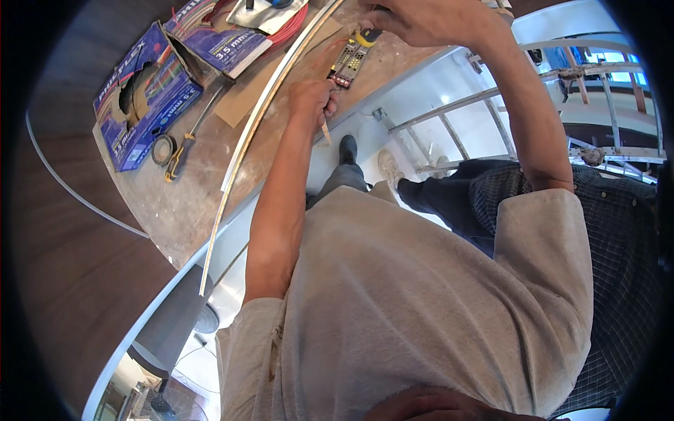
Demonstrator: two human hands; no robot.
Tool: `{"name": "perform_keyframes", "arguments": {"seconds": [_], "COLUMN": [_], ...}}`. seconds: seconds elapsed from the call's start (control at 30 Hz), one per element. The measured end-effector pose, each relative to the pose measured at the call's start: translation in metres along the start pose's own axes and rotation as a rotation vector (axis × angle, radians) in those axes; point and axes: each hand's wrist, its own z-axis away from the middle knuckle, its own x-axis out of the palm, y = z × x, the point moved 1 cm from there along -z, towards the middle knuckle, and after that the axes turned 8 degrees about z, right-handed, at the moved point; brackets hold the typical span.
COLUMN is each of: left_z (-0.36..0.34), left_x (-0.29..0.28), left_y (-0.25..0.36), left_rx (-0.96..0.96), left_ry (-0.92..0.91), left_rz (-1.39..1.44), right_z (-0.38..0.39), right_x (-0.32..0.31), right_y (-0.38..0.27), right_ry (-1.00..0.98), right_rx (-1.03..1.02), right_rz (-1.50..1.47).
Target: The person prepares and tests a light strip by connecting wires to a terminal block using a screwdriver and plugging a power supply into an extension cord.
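Note:
My left hand (313,100) is closed at the bench edge, beside the terminal end of a perforated metal power supply (349,62). A thin pale stick-like piece (326,133) pokes out below its fingers; its kind is unclear. At the top of the view, my right hand (414,22) has its fingers curled, and what they may hold is hidden. Next to those fingers, a yellow-and-black tool (366,36) lies at the power supply's far end, too small to name. Left of both hands, a long thin white-and-tan strip (247,133) runs across the bench and past its near edge.
Two purple cable boxes (144,98) stand on the worn bench (193,189), one with red cable (291,31). Nearby lie a screwdriver (184,151), a tape roll (163,149) and cardboard (239,102). A person in a checked shirt (618,281) stands close on my right, near a ladder (456,133).

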Motion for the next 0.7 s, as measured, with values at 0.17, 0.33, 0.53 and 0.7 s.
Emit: {"name": "perform_keyframes", "arguments": {"seconds": [0.17, 0.33, 0.53, 0.7], "left_z": [0.000, -0.001, -0.005, -0.007], "left_x": [0.001, 0.000, 0.001, 0.000], "left_y": [0.000, -0.001, -0.003, -0.002], "left_rx": [0.005, 0.018, 0.028, 0.015], "left_ry": [-0.017, 0.002, 0.016, 0.036], "left_rz": [0.047, 0.016, 0.004, -0.009], "right_z": [0.001, -0.004, -0.007, -0.022], "right_x": [-0.001, -0.001, -0.002, -0.012], "right_y": [-0.001, -0.004, -0.006, -0.020], "right_ry": [-0.024, -0.055, -0.100, -0.397], "right_rx": [0.024, 0.056, 0.097, 0.342], "right_rz": [0.025, 0.050, 0.107, 0.245]}}
